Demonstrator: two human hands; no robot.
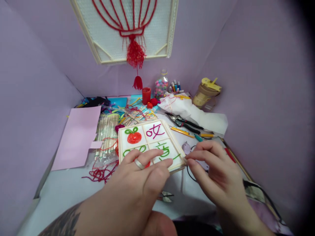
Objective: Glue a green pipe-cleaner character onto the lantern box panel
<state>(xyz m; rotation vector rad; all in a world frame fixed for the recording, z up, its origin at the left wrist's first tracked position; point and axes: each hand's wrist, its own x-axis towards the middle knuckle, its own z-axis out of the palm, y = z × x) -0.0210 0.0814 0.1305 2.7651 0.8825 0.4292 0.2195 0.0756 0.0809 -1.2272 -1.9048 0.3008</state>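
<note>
A white framed panel [131, 144] split into four sections lies at mid-table. Its top row shows a red fruit with green leaves and a purple yarn character; green yarn strokes fill the lower right section. My left hand [145, 177], with a ring on one finger, rests over the lower part with fingers spread, hiding much of the lower left section. At the panel's right edge, my right hand [216, 173] has its thumb and index fingertips together near the frame corner. Anything between those fingertips is too small to make out.
Pliers [166, 196] lie just below the panel, black-handled cutters [184, 123] behind it. Pink card [78, 137], bundled sticks [108, 137] and red yarn [100, 173] are left. A bead jar [161, 87] and red candle [146, 95] stand behind; a lantern picture [98, 55] hangs above.
</note>
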